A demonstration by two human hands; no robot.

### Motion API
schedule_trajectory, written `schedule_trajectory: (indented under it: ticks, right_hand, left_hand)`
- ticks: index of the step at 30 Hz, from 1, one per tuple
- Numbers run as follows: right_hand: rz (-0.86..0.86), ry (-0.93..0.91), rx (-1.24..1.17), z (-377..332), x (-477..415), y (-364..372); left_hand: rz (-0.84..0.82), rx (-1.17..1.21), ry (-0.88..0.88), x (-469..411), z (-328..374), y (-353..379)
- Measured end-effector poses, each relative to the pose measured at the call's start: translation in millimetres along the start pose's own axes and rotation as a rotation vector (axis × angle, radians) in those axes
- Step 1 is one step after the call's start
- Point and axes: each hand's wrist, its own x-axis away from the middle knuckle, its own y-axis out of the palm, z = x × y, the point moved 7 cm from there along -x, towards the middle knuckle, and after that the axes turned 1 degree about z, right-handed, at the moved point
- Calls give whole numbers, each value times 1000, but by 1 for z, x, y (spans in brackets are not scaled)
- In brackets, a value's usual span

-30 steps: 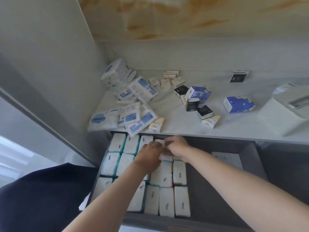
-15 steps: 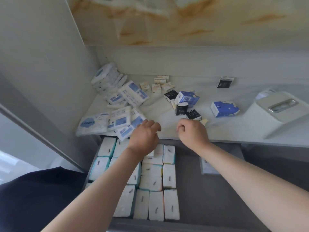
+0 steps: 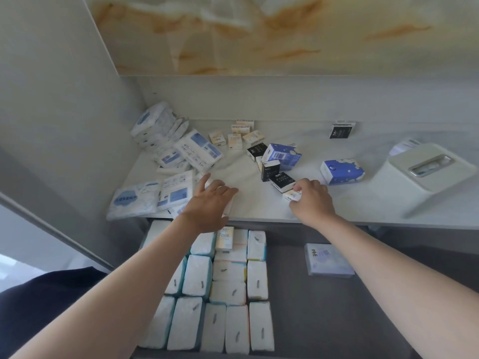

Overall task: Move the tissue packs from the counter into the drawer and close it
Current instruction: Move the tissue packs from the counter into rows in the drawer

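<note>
The grey drawer (image 3: 324, 314) stands open below the white counter (image 3: 248, 187). Rows of several white tissue packs (image 3: 228, 294) fill its left half, with a cream "Face" pack (image 3: 224, 238) on top at the back. My left hand (image 3: 210, 203) lies over a small cream pack (image 3: 229, 207) at the counter's front edge, fingers stretched across it. My right hand (image 3: 311, 200) pinches another small cream pack (image 3: 294, 196) on the counter beside a black pack (image 3: 281, 181).
Blue-and-white flat packs (image 3: 176, 190) pile up at the counter's left against the wall. Black packs, blue packs (image 3: 342, 171) and cream packs (image 3: 239, 137) lie mid-counter. A white tissue dispenser (image 3: 425, 177) stands right. A lavender box (image 3: 329, 259) sits in the drawer's right part.
Both hands have left the drawer and risen to the counter. The left one now covers the cream pack at the edge; the right one has taken hold of the cream pack by the black ones.
</note>
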Motion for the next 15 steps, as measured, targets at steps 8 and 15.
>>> schedule_trajectory:
  ticks: [8,15]
  right_hand:
    - [-53,78,15,-20,17,-3]
    - [-72,-386,65,-70,65,15]
  left_hand:
    - [199,379,14,5,23,-34]
    - [-83,435,-16,36,47,-10]
